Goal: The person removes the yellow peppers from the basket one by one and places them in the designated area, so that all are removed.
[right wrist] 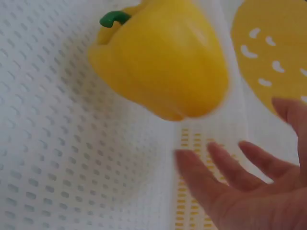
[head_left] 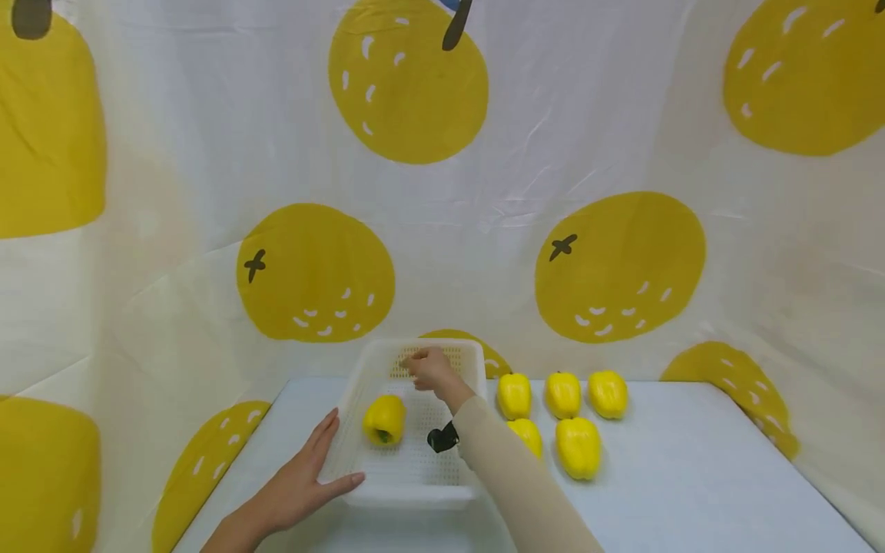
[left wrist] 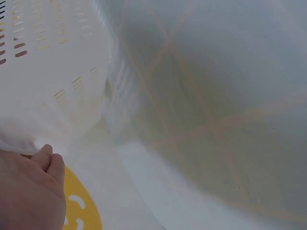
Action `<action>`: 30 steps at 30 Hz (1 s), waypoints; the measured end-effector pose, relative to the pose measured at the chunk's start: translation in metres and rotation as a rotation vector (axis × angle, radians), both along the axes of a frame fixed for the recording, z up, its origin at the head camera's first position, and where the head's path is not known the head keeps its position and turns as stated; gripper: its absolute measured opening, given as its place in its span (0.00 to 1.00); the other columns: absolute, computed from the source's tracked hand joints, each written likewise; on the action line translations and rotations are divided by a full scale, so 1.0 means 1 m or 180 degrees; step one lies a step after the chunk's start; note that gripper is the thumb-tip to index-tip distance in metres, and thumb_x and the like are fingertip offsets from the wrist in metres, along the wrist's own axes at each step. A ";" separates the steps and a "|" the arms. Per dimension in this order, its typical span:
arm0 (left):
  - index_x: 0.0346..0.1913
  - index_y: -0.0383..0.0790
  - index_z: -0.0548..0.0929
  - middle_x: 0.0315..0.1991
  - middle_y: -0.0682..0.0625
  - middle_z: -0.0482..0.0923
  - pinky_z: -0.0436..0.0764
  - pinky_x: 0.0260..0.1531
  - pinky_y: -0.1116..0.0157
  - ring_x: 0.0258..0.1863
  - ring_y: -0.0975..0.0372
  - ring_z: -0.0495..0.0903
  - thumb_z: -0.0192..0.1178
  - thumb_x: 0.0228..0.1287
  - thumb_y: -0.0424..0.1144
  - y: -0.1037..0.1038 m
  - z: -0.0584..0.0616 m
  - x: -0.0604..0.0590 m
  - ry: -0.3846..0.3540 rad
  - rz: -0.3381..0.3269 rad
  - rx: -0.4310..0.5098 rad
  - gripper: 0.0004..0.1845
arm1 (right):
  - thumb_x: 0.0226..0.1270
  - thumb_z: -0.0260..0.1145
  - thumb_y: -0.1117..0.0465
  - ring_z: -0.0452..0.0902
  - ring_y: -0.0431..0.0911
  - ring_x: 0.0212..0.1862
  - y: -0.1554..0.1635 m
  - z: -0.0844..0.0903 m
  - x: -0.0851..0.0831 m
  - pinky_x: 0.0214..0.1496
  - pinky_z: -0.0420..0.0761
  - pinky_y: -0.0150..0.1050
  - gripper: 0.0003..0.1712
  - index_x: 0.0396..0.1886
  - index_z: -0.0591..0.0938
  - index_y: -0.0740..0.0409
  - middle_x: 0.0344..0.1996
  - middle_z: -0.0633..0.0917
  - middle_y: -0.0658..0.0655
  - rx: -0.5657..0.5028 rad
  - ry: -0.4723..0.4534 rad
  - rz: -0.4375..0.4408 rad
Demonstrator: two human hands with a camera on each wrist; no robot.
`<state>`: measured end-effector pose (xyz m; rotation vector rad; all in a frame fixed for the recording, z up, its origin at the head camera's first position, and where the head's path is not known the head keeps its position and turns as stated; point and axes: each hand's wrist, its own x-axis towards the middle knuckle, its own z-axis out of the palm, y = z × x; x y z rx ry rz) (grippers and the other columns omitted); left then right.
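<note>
- Tabletop (head_left: 691, 476), pale and smooth, fills the lower part of the head view; a white cloth backdrop (head_left: 525, 192) printed with big yellow oranges hangs behind and wraps both sides.
- White perforated basket (head_left: 408, 491) sits at the table's middle, at about 6 o'clock in the head view.
- One yellow bell pepper (head_left: 384, 419) lies inside the basket, toward its 9 o'clock side, green stem showing in the right wrist view.
- Five more loose peppers (head_left: 577, 445) rest on the table at the basket's 3 o'clock, three in a back row, two nearer.
- Left hand (head_left: 304, 480) lies against the basket's near left corner, fingers straight along the wall, thumb along the front rim, gripping nothing.
- Right hand (head_left: 430, 369) hovers over the basket's far end at 12 o'clock; its fingers (right wrist: 201, 177) are spread and relaxed, holding nothing, with the pepper just beside them.
- A black wrist-worn device (head_left: 442, 438) shows under the beige sleeve (head_left: 512, 484).
- No readable writing or brand appears anywhere.
</note>
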<state>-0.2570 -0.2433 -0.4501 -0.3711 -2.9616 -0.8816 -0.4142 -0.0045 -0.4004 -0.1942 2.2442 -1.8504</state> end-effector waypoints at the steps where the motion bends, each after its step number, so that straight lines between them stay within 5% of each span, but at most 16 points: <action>1: 0.83 0.38 0.46 0.84 0.44 0.40 0.61 0.70 0.36 0.78 0.42 0.54 0.61 0.62 0.71 0.000 0.001 -0.001 0.0008 -0.0013 0.0013 0.60 | 0.74 0.67 0.52 0.78 0.69 0.61 0.001 -0.001 0.001 0.58 0.82 0.57 0.34 0.69 0.72 0.70 0.58 0.80 0.72 0.0234 -0.0125 0.0204; 6: 0.83 0.39 0.45 0.84 0.45 0.39 0.62 0.70 0.36 0.78 0.42 0.55 0.61 0.62 0.72 0.004 0.004 -0.001 -0.0008 -0.0041 -0.0001 0.61 | 0.66 0.72 0.42 0.74 0.66 0.65 0.010 -0.003 0.009 0.66 0.73 0.65 0.41 0.71 0.74 0.61 0.65 0.76 0.69 0.1205 -0.0684 0.1272; 13: 0.83 0.41 0.45 0.84 0.46 0.39 0.63 0.69 0.36 0.78 0.42 0.55 0.62 0.61 0.72 0.004 0.004 0.000 -0.0007 0.0028 -0.0032 0.61 | 0.64 0.75 0.46 0.81 0.59 0.56 0.023 0.020 0.021 0.59 0.80 0.61 0.20 0.53 0.86 0.45 0.55 0.84 0.55 0.2367 -0.0537 0.2211; 16: 0.83 0.41 0.45 0.84 0.46 0.39 0.62 0.69 0.35 0.78 0.42 0.56 0.61 0.61 0.72 0.002 0.004 -0.001 -0.0020 0.0053 -0.0054 0.61 | 0.62 0.78 0.53 0.83 0.57 0.50 0.030 0.027 0.032 0.53 0.85 0.55 0.20 0.54 0.86 0.43 0.52 0.84 0.51 0.2659 -0.0602 0.2514; 22: 0.83 0.40 0.44 0.84 0.44 0.38 0.61 0.69 0.34 0.78 0.41 0.54 0.61 0.62 0.72 0.002 0.003 -0.001 -0.0061 0.0049 -0.0091 0.61 | 0.59 0.79 0.62 0.86 0.54 0.39 0.045 0.025 0.060 0.44 0.89 0.50 0.25 0.57 0.83 0.54 0.46 0.83 0.54 0.2493 -0.0433 0.2543; 30: 0.83 0.37 0.45 0.84 0.41 0.38 0.60 0.69 0.33 0.78 0.39 0.52 0.61 0.64 0.70 0.001 0.006 -0.001 -0.0046 -0.0001 -0.0062 0.60 | 0.63 0.76 0.64 0.86 0.51 0.37 0.048 0.031 0.076 0.42 0.89 0.49 0.21 0.55 0.84 0.57 0.46 0.83 0.56 0.2233 -0.0060 0.2383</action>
